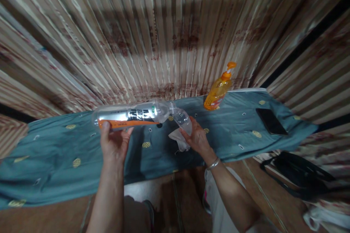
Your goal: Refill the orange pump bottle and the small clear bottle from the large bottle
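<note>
My left hand [116,142] is wrapped round the lower part of a large clear plastic bottle [131,114] with a silver and orange label. The bottle lies nearly level, its neck pointing right. In my right hand [195,136] is a small clear plastic cup [182,118], tipped so its mouth meets the bottle's neck. Whether liquid passes between them I cannot tell. Just below the cup, a crumpled white tissue [180,141] rests on the cloth. A dark round cap [159,125] shows under the bottle.
A blue-green patterned cloth [90,167] covers the narrow table. Toward the back right stands an orange pump bottle [218,91] of yellow liquid. Farther right lies a black phone [271,121]. Pleated curtains [169,36] hang close behind, and a dark bag [298,174] is at the lower right.
</note>
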`<state>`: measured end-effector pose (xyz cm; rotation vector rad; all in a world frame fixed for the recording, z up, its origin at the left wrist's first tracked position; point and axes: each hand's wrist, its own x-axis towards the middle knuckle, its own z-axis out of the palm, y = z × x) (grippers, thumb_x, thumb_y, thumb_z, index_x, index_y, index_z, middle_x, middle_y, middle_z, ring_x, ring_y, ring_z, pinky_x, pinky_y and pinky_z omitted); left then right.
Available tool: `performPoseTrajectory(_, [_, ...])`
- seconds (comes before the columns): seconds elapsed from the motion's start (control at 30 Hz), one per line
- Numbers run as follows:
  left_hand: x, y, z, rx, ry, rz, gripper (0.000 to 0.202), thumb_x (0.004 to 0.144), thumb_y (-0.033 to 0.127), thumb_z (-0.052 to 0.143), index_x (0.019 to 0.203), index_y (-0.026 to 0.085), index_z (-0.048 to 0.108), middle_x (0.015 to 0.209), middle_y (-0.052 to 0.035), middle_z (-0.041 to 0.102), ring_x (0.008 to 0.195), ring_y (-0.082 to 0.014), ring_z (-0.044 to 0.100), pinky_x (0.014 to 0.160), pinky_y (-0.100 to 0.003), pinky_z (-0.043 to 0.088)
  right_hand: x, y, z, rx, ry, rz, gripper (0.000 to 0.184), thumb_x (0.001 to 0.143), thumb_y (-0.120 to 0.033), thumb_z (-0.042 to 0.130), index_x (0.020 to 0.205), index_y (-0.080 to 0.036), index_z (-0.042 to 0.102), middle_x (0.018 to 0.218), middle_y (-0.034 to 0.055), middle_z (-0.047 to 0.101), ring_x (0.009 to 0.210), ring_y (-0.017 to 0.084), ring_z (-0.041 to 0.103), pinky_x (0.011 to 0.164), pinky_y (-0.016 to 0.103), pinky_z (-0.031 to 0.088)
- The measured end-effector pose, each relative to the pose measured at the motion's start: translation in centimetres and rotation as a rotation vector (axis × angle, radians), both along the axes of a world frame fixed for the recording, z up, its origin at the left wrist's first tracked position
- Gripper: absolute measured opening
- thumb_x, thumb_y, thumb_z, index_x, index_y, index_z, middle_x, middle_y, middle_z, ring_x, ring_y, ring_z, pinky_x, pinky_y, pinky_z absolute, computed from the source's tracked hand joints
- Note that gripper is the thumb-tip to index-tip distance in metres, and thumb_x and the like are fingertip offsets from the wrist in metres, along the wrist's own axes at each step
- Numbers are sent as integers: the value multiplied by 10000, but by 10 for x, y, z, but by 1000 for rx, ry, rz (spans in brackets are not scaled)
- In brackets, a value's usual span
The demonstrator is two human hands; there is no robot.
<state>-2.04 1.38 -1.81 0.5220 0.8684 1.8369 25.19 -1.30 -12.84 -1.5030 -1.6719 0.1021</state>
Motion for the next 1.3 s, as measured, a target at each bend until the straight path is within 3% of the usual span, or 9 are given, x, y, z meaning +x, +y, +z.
performPoseTrajectory(0.13, [3, 1, 1, 5, -9, 17, 353, 731, 448, 837, 969, 208, 735, 1022, -82, 792, 1051, -298, 735, 849, -435, 655, 1, 0, 1, 5, -4, 6, 664, 1002, -568, 553, 1431, -64, 511, 1229, 258, 737, 1096, 371, 751, 989, 561, 616])
performPoseTrajectory(0.33, [5, 0, 2, 20, -20, -14, 232, 800, 404, 785, 941, 226, 736, 956, -34, 799, 917, -213, 745, 847, -357, 654, 3, -1, 3, -30, -5, 20, 644, 1000, -538, 574, 1450, -82, 502, 1262, 252, 725, 1140, 365, 738, 1006, 546, 612])
performPoseTrajectory(0.53, [1, 2, -2, 22, 32, -43, 249, 812, 460, 786, 954, 263, 731, 990, -36, 794, 1044, -269, 749, 830, -365, 662, 3, -1, 0, -27, -12, 7, 674, 1000, -564, 568, 1459, -76, 501, 1255, 255, 730, 1127, 369, 744, 1004, 553, 609])
performPoseTrajectory(0.7, [2, 2, -1, 31, 26, -33, 224, 837, 439, 743, 949, 245, 733, 992, -38, 800, 1003, -269, 757, 738, -353, 677, 4, -1, 0, -16, -11, 1, 703, 1005, -596, 539, 1439, -45, 513, 1264, 275, 728, 1146, 374, 742, 1004, 544, 613])
performPoseTrajectory(1.3, [5, 0, 5, -3, -7, -45, 163, 910, 390, 673, 984, 267, 749, 978, -9, 811, 1035, -250, 764, 830, -361, 677, 3, -3, 5, -22, -8, 15, 632, 1019, -547, 531, 1440, -75, 514, 1261, 256, 731, 1147, 365, 741, 1004, 546, 612])
